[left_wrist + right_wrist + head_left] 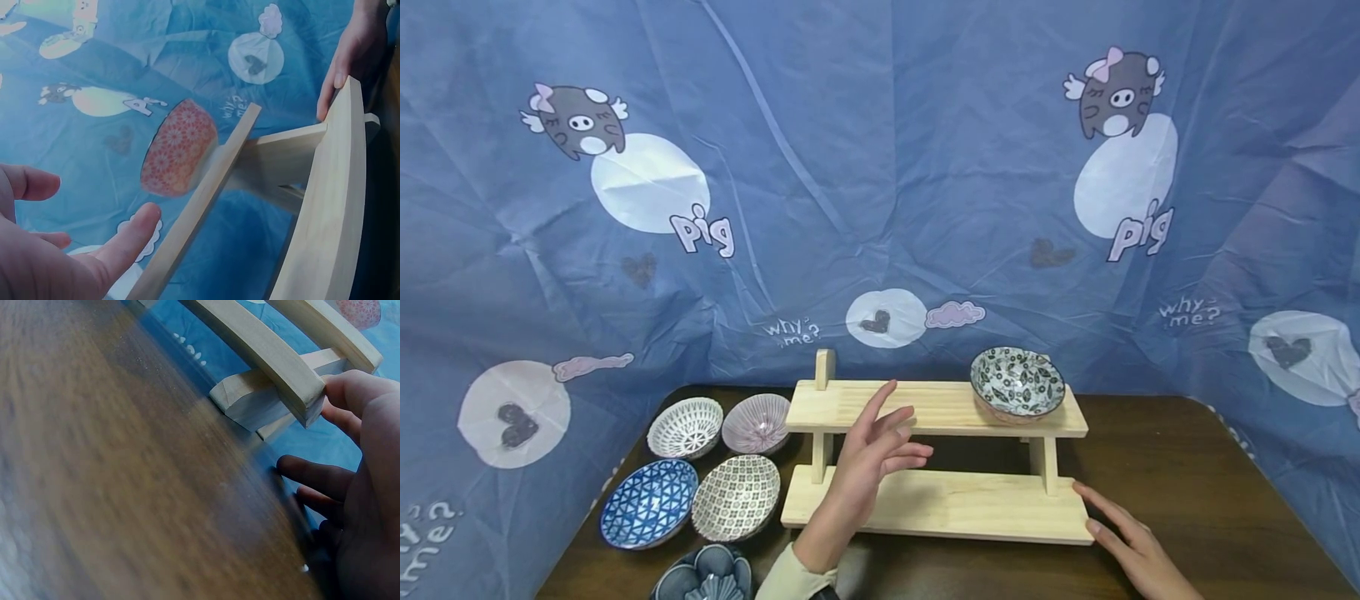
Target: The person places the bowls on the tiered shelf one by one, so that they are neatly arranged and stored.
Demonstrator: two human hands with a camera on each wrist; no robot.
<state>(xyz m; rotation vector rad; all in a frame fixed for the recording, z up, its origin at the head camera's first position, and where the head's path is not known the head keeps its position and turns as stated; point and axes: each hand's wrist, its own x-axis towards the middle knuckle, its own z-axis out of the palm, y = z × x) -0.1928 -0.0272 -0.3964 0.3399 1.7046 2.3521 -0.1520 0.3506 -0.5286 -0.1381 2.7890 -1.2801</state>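
Note:
A two-tier wooden display rack [940,504] stands on the dark table. On the right part of its upper shelf sits a bowl [1017,383] with a black-and-white leaf pattern inside; the left wrist view shows the bowl's red flowered outside [181,150]. My left hand [868,467] is in front of the rack, fingers spread and holding nothing. In the left wrist view, that hand's fingers [134,240] are apart from the bowl. At the right end of the lower shelf, my right hand [1138,546] touches the board's end with thumb and forefinger, the other fingers [319,478] extended below.
Left of the rack are a white patterned bowl [685,427], a pinkish striped bowl [756,423], a blue-and-white bowl [650,504], a beige patterned bowl [736,497] and a dark blue petal-shaped dish [703,575]. A blue printed curtain [887,208] hangs behind the table.

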